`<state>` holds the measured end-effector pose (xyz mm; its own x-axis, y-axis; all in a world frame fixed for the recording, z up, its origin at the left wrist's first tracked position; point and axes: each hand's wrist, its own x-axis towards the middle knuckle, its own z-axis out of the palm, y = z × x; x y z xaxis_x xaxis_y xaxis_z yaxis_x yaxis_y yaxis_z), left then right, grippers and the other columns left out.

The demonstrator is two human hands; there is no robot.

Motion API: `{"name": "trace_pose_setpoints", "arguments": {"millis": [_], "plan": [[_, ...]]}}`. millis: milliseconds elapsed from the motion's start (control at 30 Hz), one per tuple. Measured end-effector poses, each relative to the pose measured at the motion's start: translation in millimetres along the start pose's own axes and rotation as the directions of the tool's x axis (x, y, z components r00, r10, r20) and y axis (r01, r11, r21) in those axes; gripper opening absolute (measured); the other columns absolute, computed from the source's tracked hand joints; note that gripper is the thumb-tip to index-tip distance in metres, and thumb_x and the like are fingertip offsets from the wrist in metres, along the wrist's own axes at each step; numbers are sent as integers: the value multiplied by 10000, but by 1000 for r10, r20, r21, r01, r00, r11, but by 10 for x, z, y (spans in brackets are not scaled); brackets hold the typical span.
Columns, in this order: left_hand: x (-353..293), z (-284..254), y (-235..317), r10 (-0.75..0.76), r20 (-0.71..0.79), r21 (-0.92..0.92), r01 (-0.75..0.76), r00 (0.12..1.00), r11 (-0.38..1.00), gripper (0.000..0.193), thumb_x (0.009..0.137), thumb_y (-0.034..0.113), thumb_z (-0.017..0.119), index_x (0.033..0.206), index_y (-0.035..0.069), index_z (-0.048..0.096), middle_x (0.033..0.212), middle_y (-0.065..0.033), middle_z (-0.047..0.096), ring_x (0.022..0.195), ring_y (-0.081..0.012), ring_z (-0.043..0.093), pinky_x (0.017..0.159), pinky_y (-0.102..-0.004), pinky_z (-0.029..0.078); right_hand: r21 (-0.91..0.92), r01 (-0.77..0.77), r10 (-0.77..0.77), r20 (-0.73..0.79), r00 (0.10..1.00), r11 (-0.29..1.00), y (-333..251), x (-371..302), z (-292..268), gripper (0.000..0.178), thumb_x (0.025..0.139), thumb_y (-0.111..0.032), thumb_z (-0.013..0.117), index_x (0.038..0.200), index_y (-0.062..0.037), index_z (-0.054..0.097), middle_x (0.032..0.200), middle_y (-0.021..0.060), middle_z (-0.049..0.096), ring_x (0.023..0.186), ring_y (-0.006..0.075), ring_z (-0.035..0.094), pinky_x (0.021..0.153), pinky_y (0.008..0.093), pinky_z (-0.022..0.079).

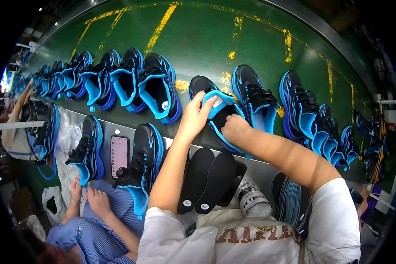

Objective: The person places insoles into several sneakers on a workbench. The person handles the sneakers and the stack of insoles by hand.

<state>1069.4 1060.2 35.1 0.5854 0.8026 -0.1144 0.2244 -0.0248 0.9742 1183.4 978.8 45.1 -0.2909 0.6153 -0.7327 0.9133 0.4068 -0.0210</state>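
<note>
A black sneaker (202,84) with a bright blue lining lies in front of me at the near edge of the green belt. My left hand (194,115) pinches its blue collar, thumb and fingers closed on the padded edge. Curled and closed, my right hand (236,128) reaches into the shoe's opening; its fingertips and whatever they hold are hidden inside. Nearer to me, below the hands, lie two black insoles (197,178) with round white stickers at the heel. Another sneaker (251,88) stands close on the right of the one I handle.
Matching sneakers (160,81) line the green belt (202,33) on both sides. A stack of insoles (290,198) and a clear plastic-wrapped item (253,200) lie near my right arm. At left, a phone (119,154) lies between two shoes, beside a co-worker's hands (99,202).
</note>
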Motion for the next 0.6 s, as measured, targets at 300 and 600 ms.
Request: {"name": "trace_pose_setpoints", "arguments": {"millis": [300, 600], "plan": [[-106, 233, 0, 165, -200, 312, -97, 966, 945, 294, 748, 187, 674, 918, 22, 500, 787, -147, 621, 692, -241, 614, 617, -303, 462, 394, 49, -20, -78, 997, 918, -56, -474, -10, 575, 805, -411, 300, 874, 59, 625, 933, 181, 610, 1020, 250, 524, 1065, 421, 94], [-549, 439, 199, 506, -224, 321, -427, 833, 846, 279, 733, 73, 661, 955, -47, 542, 936, -181, 604, 755, -331, 581, 671, -357, 458, 432, 190, 330, -852, 407, 881, -508, -1044, 883, 209, 666, -143, 684, 767, -48, 528, 878, 70, 542, 851, 235, 521, 781, 365, 414]]}}
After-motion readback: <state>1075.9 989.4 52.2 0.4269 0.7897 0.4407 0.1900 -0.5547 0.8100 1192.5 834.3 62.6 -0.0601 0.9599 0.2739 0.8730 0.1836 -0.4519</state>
